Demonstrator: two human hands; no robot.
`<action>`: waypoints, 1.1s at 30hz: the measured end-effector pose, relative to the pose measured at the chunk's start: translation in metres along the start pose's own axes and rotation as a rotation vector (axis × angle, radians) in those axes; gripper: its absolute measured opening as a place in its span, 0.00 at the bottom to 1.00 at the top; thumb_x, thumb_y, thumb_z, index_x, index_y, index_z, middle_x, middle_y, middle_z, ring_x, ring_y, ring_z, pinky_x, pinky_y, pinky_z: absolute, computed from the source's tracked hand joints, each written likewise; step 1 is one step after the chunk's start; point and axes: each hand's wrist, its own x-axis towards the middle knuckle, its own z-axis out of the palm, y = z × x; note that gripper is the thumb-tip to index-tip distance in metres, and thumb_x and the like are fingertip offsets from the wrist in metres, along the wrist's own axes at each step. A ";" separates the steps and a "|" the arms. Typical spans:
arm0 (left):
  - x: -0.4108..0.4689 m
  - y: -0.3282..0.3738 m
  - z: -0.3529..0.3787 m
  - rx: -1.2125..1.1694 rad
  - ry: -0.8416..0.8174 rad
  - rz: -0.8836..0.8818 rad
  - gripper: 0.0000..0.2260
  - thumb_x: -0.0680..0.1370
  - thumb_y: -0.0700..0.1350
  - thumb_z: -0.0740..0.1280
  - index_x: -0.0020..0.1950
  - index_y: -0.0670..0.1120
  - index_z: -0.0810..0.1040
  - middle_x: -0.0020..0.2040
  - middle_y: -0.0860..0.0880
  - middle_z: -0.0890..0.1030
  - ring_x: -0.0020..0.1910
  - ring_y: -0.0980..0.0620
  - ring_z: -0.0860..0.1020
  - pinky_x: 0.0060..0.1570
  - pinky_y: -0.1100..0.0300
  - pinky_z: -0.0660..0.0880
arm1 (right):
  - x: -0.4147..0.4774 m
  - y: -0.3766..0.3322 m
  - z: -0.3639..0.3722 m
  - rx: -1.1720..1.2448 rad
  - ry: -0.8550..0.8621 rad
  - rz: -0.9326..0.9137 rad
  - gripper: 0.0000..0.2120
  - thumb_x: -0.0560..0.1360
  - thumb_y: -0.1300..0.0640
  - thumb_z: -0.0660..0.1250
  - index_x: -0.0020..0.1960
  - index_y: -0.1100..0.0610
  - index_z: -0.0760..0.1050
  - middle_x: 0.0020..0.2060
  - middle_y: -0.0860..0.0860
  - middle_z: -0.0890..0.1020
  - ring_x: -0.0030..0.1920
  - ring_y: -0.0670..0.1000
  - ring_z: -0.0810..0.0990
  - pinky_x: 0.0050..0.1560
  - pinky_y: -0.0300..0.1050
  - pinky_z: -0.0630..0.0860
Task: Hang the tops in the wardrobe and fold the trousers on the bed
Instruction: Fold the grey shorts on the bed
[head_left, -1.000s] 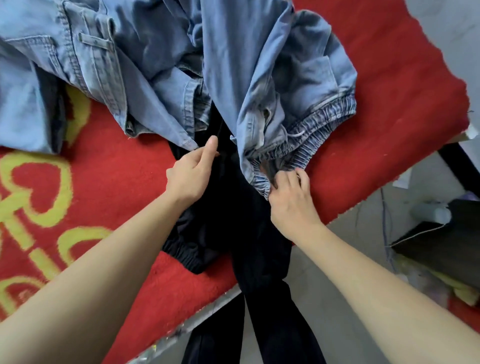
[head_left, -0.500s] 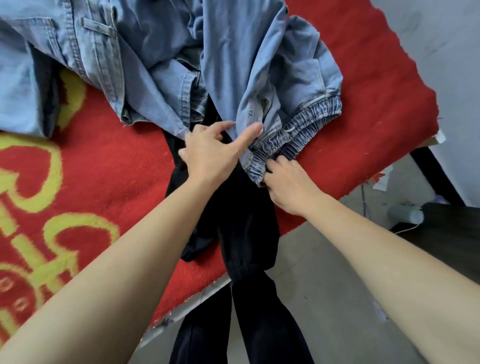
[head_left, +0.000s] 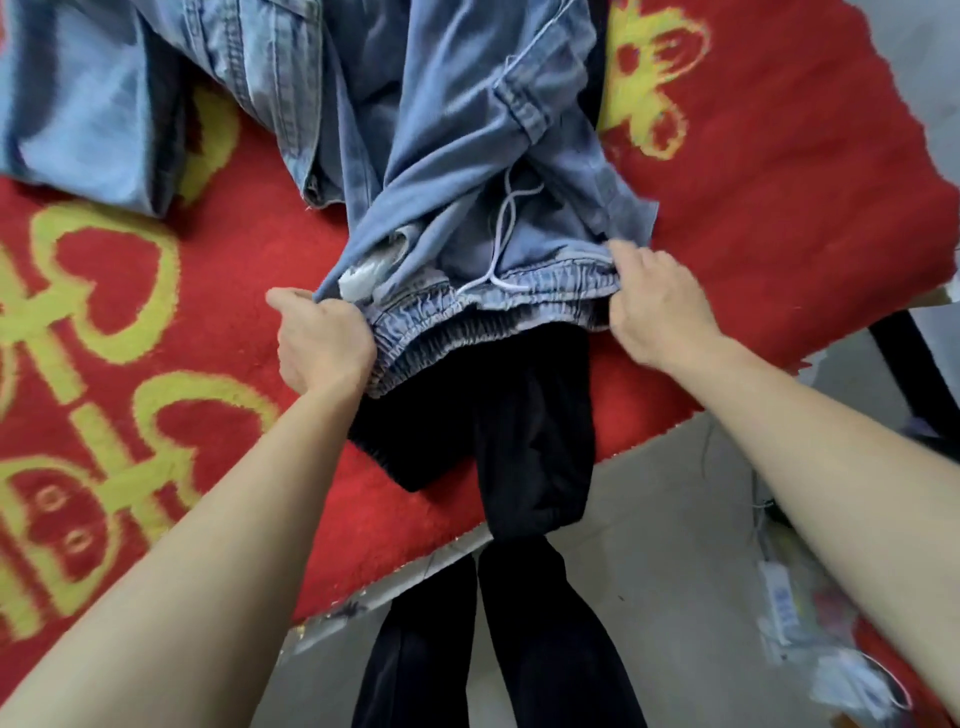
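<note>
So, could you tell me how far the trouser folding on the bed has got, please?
Nothing is clearly finished yet. In hand: the left hand and right hand grip the elastic waistband of the light-blue trousers, stretched across the red blanket. Left: fold these, then the black trousers beneath, whose legs hang over the edge, and the denim heap behind.
</note>
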 end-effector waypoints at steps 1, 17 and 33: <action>-0.006 -0.005 -0.001 0.066 0.021 0.081 0.17 0.78 0.49 0.57 0.64 0.43 0.66 0.55 0.39 0.79 0.55 0.35 0.77 0.47 0.49 0.65 | -0.007 -0.010 0.003 0.073 -0.041 -0.003 0.21 0.74 0.62 0.59 0.67 0.62 0.68 0.53 0.66 0.78 0.52 0.68 0.76 0.52 0.59 0.71; -0.049 -0.006 -0.056 0.640 -0.192 0.722 0.23 0.71 0.44 0.67 0.63 0.48 0.65 0.56 0.41 0.65 0.48 0.38 0.73 0.35 0.50 0.66 | -0.068 -0.023 -0.044 -0.094 -0.183 0.135 0.29 0.73 0.65 0.64 0.73 0.54 0.64 0.58 0.58 0.72 0.58 0.62 0.70 0.50 0.56 0.73; -0.114 0.027 -0.402 0.592 0.119 0.569 0.16 0.76 0.44 0.64 0.62 0.55 0.77 0.54 0.44 0.74 0.55 0.39 0.76 0.43 0.49 0.71 | -0.109 -0.149 -0.298 1.085 -0.112 0.351 0.24 0.80 0.63 0.54 0.75 0.51 0.64 0.67 0.57 0.75 0.44 0.60 0.81 0.23 0.40 0.76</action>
